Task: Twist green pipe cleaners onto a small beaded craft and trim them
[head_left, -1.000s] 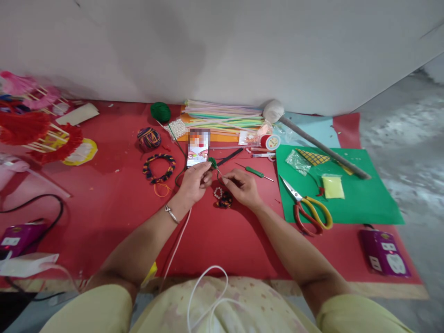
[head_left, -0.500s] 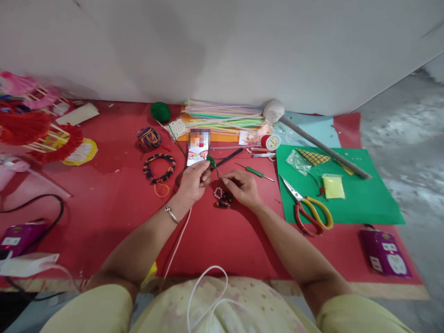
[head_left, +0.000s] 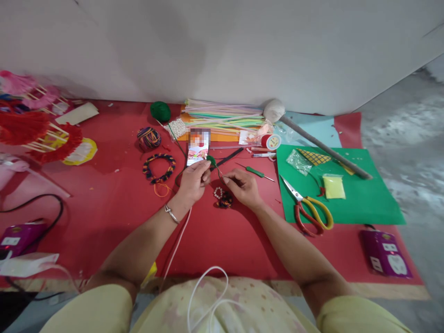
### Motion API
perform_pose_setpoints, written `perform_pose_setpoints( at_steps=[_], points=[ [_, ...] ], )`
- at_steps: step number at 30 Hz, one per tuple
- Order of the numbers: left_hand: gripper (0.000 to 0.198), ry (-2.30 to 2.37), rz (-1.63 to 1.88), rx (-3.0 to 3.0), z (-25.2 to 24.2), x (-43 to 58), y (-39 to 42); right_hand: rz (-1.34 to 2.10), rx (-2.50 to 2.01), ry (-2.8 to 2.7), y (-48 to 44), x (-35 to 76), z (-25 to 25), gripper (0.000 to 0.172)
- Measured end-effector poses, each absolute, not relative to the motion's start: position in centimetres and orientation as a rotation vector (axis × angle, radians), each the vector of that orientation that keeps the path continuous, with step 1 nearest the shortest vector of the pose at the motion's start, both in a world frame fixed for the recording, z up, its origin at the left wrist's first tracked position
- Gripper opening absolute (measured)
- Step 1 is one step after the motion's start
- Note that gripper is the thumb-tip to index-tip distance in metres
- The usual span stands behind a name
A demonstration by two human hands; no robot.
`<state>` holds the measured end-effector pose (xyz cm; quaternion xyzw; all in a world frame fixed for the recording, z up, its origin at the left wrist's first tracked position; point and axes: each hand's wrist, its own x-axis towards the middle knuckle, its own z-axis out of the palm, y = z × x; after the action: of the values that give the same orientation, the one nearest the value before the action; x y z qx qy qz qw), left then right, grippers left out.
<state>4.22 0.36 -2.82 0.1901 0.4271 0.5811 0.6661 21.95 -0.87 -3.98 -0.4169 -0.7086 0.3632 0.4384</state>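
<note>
My left hand [head_left: 194,181] is closed, pinching a small piece of green yarn work [head_left: 210,160] between thumb and forefinger. A green strand runs from it toward the green yarn ball [head_left: 160,111]. My right hand [head_left: 242,186] is closed on a thin needle-like rod [head_left: 219,170], whose tip meets the green yarn; its exact kind is too fine to make out. Just beyond my left hand, a phone [head_left: 198,150] shows a lit screen. Below, between the hands, a bead ring [head_left: 218,192] lies against a dark multicoloured yarn piece [head_left: 225,200].
On the red tabletop [head_left: 215,245] lie a braided yarn ring [head_left: 159,168], a multicoloured yarn ball [head_left: 149,138] and a green-handled hook tool [head_left: 255,171]. Scissors [head_left: 307,208] overlap a green sheet [head_left: 367,203] at right. Pipe cleaners [head_left: 225,113] and a stick-handled mallet [head_left: 322,146] lie behind.
Both hands stay almost in place, with only slight finger movement at the green yarn. The objects around them have not moved.
</note>
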Motion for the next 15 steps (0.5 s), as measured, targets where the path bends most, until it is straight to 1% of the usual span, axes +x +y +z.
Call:
perform_pose_setpoints(
  at_steps=[15],
  points=[
    [0.03, 0.938, 1.269, 0.444, -2.72, 4.23, 0.22, 0.883, -1.026, -1.768, -0.78, 22.0, -4.25, 0.015]
  ],
)
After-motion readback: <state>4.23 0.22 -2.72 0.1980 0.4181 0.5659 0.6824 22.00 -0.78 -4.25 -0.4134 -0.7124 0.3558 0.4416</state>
